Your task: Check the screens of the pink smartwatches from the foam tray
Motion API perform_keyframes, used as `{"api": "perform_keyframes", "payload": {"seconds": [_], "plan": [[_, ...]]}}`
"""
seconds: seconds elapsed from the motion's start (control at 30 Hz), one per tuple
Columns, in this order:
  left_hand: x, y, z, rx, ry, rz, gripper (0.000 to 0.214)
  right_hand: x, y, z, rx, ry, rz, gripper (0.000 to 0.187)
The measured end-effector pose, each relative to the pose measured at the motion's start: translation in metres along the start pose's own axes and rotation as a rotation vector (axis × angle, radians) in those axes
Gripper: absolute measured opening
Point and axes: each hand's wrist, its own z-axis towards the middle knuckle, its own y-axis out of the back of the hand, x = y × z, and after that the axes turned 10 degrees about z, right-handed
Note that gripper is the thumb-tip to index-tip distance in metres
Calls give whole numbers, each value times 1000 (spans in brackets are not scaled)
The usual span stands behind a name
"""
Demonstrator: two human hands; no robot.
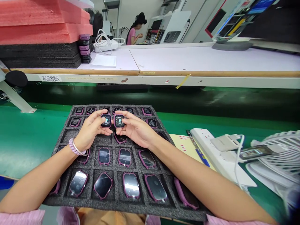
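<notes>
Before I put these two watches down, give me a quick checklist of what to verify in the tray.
1. Left hand grips a lit watch: ok.
2. Right hand grips the second lit watch: ok.
3. Both screens on and facing up: ok.
4. Free pockets in the foam tray near the hands: cannot tell, the hands cover them.
5. Front-row watches seated in their pockets: ok.
6. Screen contents correct: cannot tell, too small.

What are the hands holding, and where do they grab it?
Each hand holds a small watch body with a lit screen, left hand one, right hand another, pinched by the edges.
</notes>
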Motion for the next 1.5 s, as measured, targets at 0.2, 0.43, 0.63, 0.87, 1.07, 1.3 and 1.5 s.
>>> {"api": "perform_keyframes", "payload": {"seconds": [0.2,0.43,0.63,0.87,1.07,1.3,1.5], "plan": [[1,0,0,23,-22,14,43,0,-1,-2,26,44,-75,45],[4,0,1,40,-77,105,42,-3,-2,-2,54,80,-134,42],[6,0,1,59,-93,132,45,-4,0,-1,66,91,-156,42],[3,0,0,62,-112,130,42,-5,1,0,71,109,-168,43],[6,0,1,61,-119,144,42,-4,0,-1,66,118,-171,42],[8,1,2,57,-138,171,40,-3,-2,-2,76,109,-186,42],[8,0,2,44,-134,179,38,-3,-3,-3,82,112,-185,41]]}}
